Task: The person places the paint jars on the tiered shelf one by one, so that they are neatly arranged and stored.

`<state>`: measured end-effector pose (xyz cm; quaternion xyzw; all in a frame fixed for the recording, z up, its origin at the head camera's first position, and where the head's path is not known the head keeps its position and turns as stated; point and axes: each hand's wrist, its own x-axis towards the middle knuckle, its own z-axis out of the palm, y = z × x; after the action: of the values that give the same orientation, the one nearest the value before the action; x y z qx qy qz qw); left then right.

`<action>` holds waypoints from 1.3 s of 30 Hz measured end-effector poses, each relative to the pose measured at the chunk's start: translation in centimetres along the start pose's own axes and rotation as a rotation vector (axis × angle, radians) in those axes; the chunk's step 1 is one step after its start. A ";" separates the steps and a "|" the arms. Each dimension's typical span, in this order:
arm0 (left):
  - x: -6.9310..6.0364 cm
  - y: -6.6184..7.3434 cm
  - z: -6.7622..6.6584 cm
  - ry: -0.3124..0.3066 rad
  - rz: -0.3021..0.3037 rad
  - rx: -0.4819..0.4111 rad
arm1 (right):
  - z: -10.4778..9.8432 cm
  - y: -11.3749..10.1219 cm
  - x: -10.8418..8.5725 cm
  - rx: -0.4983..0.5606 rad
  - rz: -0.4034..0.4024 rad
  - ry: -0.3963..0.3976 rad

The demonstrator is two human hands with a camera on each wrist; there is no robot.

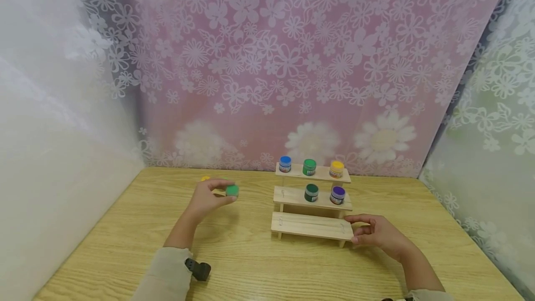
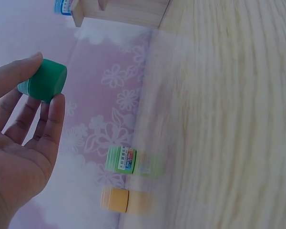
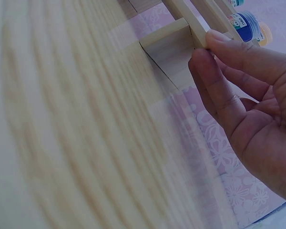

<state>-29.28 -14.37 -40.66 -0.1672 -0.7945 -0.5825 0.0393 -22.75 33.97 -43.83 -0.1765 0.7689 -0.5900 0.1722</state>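
Note:
My left hand (image 1: 207,199) pinches a small green paint jar (image 2: 47,81) between thumb and fingers, above the table left of a three-tier wooden stand (image 1: 311,225). My right hand (image 1: 382,236) grips the right end of the stand's lowest tier, its thumb (image 3: 224,40) on the board's edge. On the top tier stand a blue jar (image 1: 285,165), a green jar (image 1: 309,167) and a yellow jar (image 1: 336,170). The middle tier bears a dark green jar (image 1: 311,193) and a purple jar (image 1: 337,195).
A light green jar (image 2: 121,159) and an orange jar (image 2: 116,200) stand on the wood-grain table (image 1: 251,264) behind my left hand. A pink flowered cloth (image 1: 267,82) hangs along the table's back edge, with pale sheets at both sides.

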 end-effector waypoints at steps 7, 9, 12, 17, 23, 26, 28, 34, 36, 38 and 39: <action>0.1 0.2 0.4 -0.001 -0.008 0.015 | 0.0 0.1 0.0 -0.001 0.002 0.005; 0.2 0.3 0.5 -0.009 0.001 0.015 | 0.0 0.1 0.0 -0.001 0.006 0.006; 0.3 0.5 0.7 -0.023 0.012 0.008 | 0.0 0.1 0.1 0.000 0.013 0.008; 0.4 0.8 1.1 -0.037 0.018 -0.009 | 0.1 0.1 0.0 0.002 0.014 0.005; 0.6 1.3 1.9 -0.064 0.049 -0.018 | 0.1 0.0 0.0 0.011 0.012 0.003; 0.8 1.7 2.2 -0.070 0.058 -0.003 | 0.0 -0.1 0.0 0.019 0.015 0.009; 0.9 1.8 2.3 -0.068 0.062 0.008 | 0.0 0.0 0.1 0.021 0.013 0.009; 1.3 2.0 3.1 -0.074 0.061 0.021 | 0.0 0.1 0.1 0.022 0.002 0.006; 1.4 2.3 3.3 -0.087 0.067 0.020 | 0.0 0.1 0.1 0.021 -0.004 0.004; 1.5 2.5 3.4 -0.100 0.076 0.016 | 0.1 0.1 0.0 0.021 -0.007 0.004; 1.5 2.7 3.6 -0.107 0.084 0.014 | 0.1 0.1 0.0 0.022 -0.006 0.004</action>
<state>-29.40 -9.99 -38.97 -0.2311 -0.7919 -0.5648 0.0221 -22.75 33.90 -43.94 -0.1760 0.7622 -0.5991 0.1708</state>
